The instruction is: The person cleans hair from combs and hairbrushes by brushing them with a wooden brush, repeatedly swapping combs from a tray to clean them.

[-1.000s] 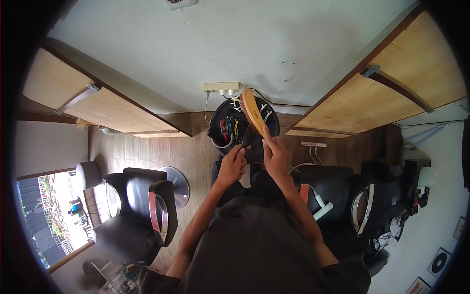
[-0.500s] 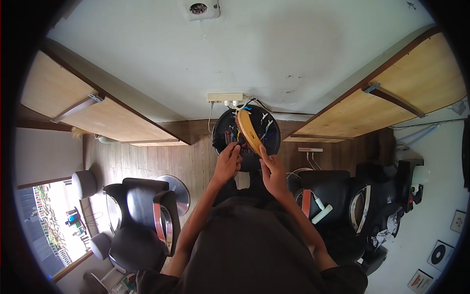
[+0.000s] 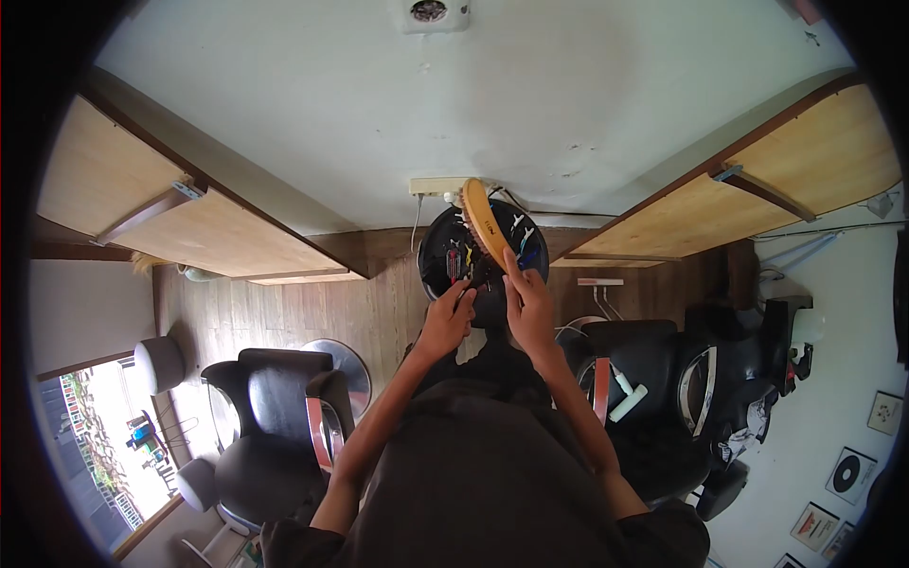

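Note:
My right hand (image 3: 530,308) is closed on the handle end of a wooden hairbrush (image 3: 484,222). The brush slants up and to the left over a round black tray (image 3: 432,275), its dark bristles facing left. Near the tray's front edge, my left hand (image 3: 447,320) has its thumb and fingers pinched together. What lies between those fingertips, if anything, is too small to make out. Several white clips (image 3: 521,227) and a blue clip (image 3: 527,257) lie in the tray. A yellow item (image 3: 469,256) lies there too, partly behind the brush.
Black salon chairs stand at left (image 3: 275,398) and right (image 3: 632,350); a white tool (image 3: 628,402) lies on the right one. A power strip (image 3: 437,186) with cords is on the wall behind the tray. Wooden panels (image 3: 227,218) jut out on both sides.
The brush has been raised slightly, and its bristles now show more on the left side. My left hand has shifted a little lower and to the right, still pinched.

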Motion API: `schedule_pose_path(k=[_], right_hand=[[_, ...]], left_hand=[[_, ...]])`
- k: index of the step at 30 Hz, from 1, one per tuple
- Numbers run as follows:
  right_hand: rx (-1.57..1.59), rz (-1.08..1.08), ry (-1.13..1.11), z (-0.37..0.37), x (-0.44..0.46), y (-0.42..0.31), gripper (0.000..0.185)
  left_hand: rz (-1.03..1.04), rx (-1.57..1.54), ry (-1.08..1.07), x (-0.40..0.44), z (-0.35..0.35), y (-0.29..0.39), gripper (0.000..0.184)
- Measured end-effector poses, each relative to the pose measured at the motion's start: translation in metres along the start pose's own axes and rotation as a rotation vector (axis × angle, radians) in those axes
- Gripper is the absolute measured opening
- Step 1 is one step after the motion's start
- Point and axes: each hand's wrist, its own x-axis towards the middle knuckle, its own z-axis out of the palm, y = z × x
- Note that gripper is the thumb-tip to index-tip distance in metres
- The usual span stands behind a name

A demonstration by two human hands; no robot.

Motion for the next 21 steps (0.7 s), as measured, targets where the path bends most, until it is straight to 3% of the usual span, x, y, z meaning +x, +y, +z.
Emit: schedule_pose_path(k=[12, 21], right_hand=[[-0.075, 0.078, -0.168, 0.004, -0.044, -0.029, 0.059], [-0.144, 0.114, -0.137, 0.026, -0.038, -0.036, 0.061]], left_hand=[[-0.111, -0.249, -0.007, -0.007, -0.049, -0.008, 0.032], [-0.077, -0.207, -0.08, -0.02, -0.058, -0.017, 0.034]])
